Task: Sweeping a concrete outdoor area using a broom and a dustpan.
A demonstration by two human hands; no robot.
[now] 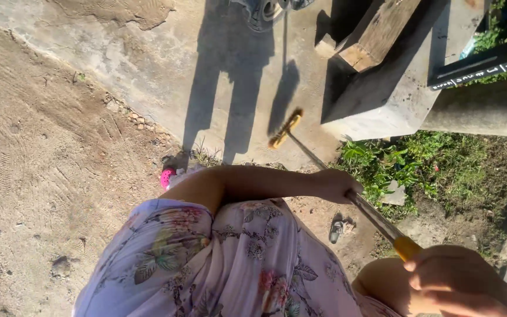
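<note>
Sandy, raked-looking dirt [36,176] is filling the left side, its surface fine-grained and lined with shallow tread marks, with a small dark stone [61,266] lying low in it. A ragged line of pebbles is marking where the dirt is meeting a smooth grey concrete slab [165,70], and long shadows are falling across that slab. Just below the slab's edge a bright pink clog [167,177] is showing on one foot. A soft floral dress [224,264] — pale lilac, printed with leaves and blossoms — is covering the lower middle.

Across it, the left hand [337,185] is reaching over and wrapping fully round the thin metal shaft of a long-handled broom [324,167]. The shaft is running diagonally, its flat yellow bristle head [286,130] resting on the concrete near the slab's edge. A dark sandal [336,230] is lying on bare earth under the shaft. Low on the right, the right hand [459,282] is curling closed just above the yellow grip end [406,248] of the shaft.

Farther right, leafy green weeds [406,164] are growing against a blocky concrete base [382,100], with a rough wooden beam [377,32] leaning above it.
</note>
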